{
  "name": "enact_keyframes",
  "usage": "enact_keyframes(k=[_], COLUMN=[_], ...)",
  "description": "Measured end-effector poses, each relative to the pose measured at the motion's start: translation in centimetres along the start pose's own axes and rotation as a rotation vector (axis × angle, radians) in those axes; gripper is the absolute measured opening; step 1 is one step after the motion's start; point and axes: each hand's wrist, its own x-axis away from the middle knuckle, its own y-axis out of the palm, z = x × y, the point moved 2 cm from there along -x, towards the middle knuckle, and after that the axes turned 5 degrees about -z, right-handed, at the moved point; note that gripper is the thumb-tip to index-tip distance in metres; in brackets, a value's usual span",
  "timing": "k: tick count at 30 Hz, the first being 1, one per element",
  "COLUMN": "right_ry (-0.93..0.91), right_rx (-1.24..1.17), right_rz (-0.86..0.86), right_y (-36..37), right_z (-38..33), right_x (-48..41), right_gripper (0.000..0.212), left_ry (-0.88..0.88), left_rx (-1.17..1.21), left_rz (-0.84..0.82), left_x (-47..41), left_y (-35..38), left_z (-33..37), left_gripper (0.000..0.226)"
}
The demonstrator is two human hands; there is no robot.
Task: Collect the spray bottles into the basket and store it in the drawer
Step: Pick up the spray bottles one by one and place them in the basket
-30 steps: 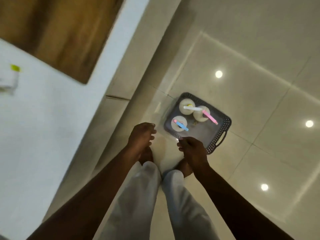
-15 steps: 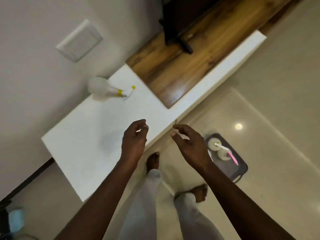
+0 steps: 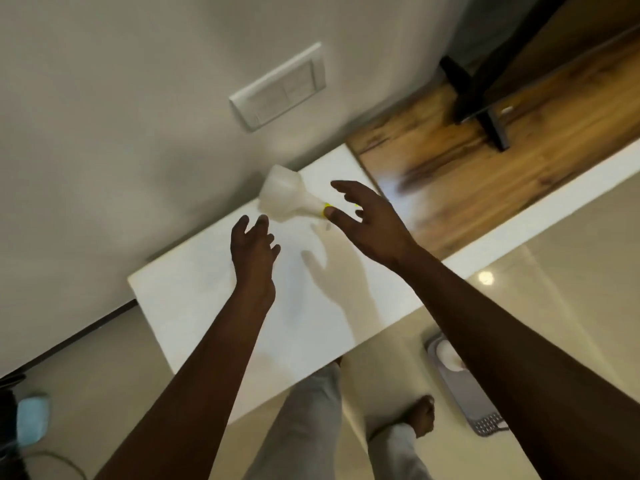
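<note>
A translucent white spray bottle [image 3: 287, 197] with a yellow nozzle stands on the white cabinet top [image 3: 214, 296] near the wall. My right hand [image 3: 367, 220] is open, its fingers spread right at the bottle's yellow head, which it partly hides. Just below and left of the bottle, my left hand [image 3: 254, 252] hovers open over the top without touching it. The dark grey basket [image 3: 467, 393] sits on the floor at the right, mostly hidden by my right forearm; one white bottle [image 3: 448, 356] shows inside it.
A wooden surface [image 3: 485, 161] carrying a black stand [image 3: 485, 109] continues the cabinet to the right. A white wall plate [image 3: 278, 86] is above the bottle. My legs and a bare foot [image 3: 420, 415] stand on the glossy tiled floor. A blue object [image 3: 31, 422] lies at the lower left.
The view swung up from the basket on the floor to the cabinet top. Both hands rose and reached forward; my right hand has arrived at the spray bottle's nozzle.
</note>
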Motion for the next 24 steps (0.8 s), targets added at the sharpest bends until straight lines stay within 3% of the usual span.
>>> enact_keyframes(k=[5, 10, 14, 24], right_ry=[-0.004, 0.045, 0.120, 0.174], right_rx=[0.068, 0.144, 0.056, -0.159], right_rz=[-0.093, -0.194, -0.253, -0.011], right_y=[2.9, 4.9, 5.5, 0.3], right_z=[-0.7, 0.3, 1.1, 1.0], right_x=[-7.8, -12.4, -12.7, -4.8], right_gripper=[0.061, 0.064, 0.065, 0.063], left_ry=[-0.147, -0.214, -0.200, -0.061], left_rx=[0.142, 0.231, 0.304, 0.160], left_rz=[-0.054, -0.118, -0.127, -0.250], left_x=[-5.0, -7.4, -7.6, -1.9], left_y=[1.8, 3.3, 4.2, 6.3], left_z=[0.2, -0.8, -1.4, -0.3], left_gripper=[0.065, 0.050, 0.046, 0.050])
